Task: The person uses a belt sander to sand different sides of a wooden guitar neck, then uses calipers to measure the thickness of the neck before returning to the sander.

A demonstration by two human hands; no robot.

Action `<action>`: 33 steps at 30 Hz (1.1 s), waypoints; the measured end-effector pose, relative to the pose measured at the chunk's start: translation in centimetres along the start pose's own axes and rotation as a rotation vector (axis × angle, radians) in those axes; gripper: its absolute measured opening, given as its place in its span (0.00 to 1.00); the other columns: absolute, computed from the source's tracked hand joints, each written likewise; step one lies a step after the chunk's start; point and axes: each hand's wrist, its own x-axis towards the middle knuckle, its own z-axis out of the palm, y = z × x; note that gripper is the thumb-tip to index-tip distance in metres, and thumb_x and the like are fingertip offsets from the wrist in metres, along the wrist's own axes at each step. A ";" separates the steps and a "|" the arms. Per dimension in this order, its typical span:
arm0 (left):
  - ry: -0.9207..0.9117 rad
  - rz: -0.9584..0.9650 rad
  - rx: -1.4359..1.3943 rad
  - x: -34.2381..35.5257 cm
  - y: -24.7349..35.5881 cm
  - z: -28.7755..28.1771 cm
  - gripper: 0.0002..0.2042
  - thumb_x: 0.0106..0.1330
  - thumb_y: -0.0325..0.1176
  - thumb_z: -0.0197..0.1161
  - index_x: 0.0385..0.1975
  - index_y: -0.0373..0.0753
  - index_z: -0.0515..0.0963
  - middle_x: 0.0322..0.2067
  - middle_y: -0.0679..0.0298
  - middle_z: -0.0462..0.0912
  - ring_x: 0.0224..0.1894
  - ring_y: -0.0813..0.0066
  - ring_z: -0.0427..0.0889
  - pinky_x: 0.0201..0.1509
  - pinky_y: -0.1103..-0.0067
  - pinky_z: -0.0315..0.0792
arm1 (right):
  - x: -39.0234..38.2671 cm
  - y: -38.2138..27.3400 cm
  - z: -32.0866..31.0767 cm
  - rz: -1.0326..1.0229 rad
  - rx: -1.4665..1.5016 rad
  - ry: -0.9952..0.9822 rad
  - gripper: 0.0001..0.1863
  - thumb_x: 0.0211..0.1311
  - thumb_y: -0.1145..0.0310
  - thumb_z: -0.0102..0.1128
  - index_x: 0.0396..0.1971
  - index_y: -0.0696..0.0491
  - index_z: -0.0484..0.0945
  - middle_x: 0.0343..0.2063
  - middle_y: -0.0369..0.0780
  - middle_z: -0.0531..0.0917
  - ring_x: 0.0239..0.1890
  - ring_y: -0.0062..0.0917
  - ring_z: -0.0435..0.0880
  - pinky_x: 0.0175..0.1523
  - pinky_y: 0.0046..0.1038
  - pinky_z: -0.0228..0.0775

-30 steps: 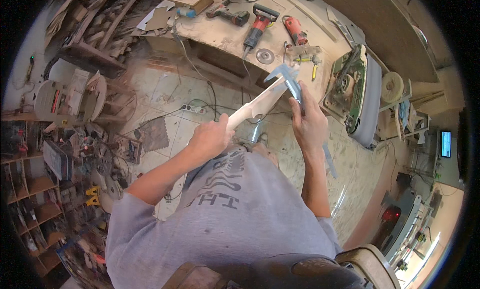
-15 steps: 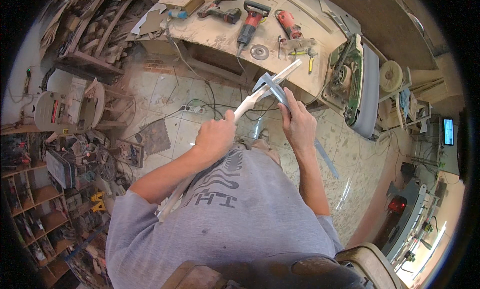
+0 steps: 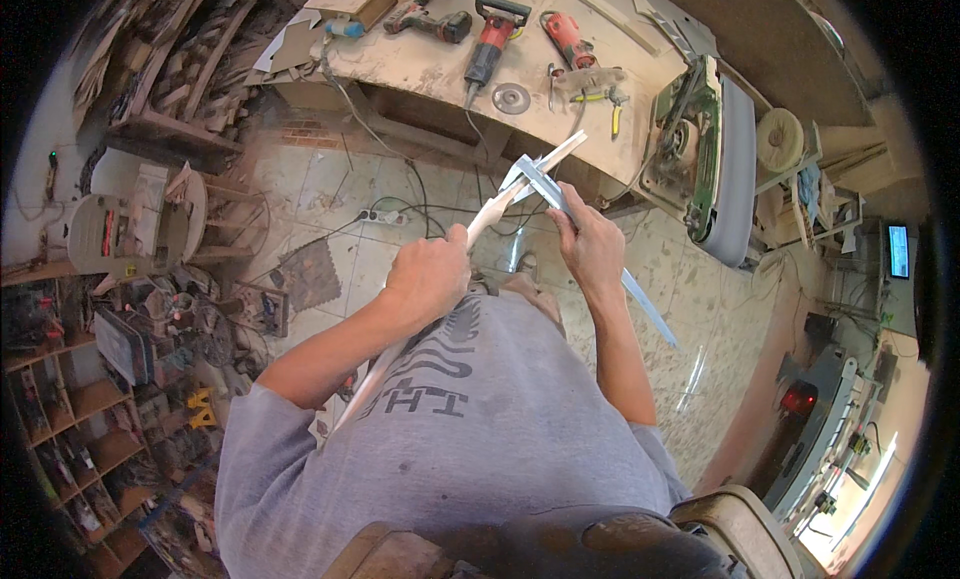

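My left hand (image 3: 430, 279) is closed round a long, pale wooden strip (image 3: 488, 214) with a shaped section, held diagonally across my body from lower left to upper right. My right hand (image 3: 590, 244) grips a metal caliper (image 3: 542, 184) by its bar, and the long bar sticks out below the hand toward the lower right. The caliper's jaws lie across the wooden strip near its upper end; whether they touch both sides I cannot tell.
A workbench (image 3: 615, 134) ahead carries a drill (image 3: 425, 24), red power tools (image 3: 490, 44), a metal disc (image 3: 511, 98) and yellow-handled pliers (image 3: 615, 114). A green sanding machine (image 3: 690, 149) stands right, shelving (image 3: 85, 429) lower left, cables and a power strip (image 3: 385, 217) on the floor.
The caliper has moved left and down along the wooden strip, my right hand with it. My left hand has shifted slightly, and the strip's lower end now shows along my shirt.
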 end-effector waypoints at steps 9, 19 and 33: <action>-0.115 -0.054 -0.159 0.0 -0.2 0.0 0.14 0.61 0.39 0.52 0.36 0.32 0.65 0.25 0.43 0.79 0.31 0.44 0.80 0.38 0.57 0.70 | -0.5 1.7 0.4 0.015 0.028 0.004 0.19 0.59 0.55 0.60 0.49 0.44 0.76 0.22 0.42 0.81 0.24 0.39 0.81 0.26 0.37 0.69; -0.009 -0.182 -0.509 -0.8 -1.0 1.2 0.24 0.63 0.51 0.52 0.35 0.31 0.76 0.28 0.46 0.80 0.33 0.46 0.79 0.39 0.61 0.69 | -0.9 2.6 1.4 0.017 0.081 0.040 0.20 0.58 0.56 0.61 0.50 0.44 0.76 0.22 0.42 0.81 0.25 0.36 0.81 0.28 0.35 0.70; -0.077 -0.225 -1.056 0.4 -2.9 4.3 0.24 0.66 0.54 0.54 0.27 0.35 0.72 0.18 0.64 0.72 0.17 0.76 0.73 0.21 0.77 0.67 | -0.7 2.5 1.0 0.019 0.080 0.058 0.19 0.59 0.56 0.61 0.49 0.43 0.76 0.21 0.41 0.80 0.24 0.37 0.81 0.27 0.36 0.69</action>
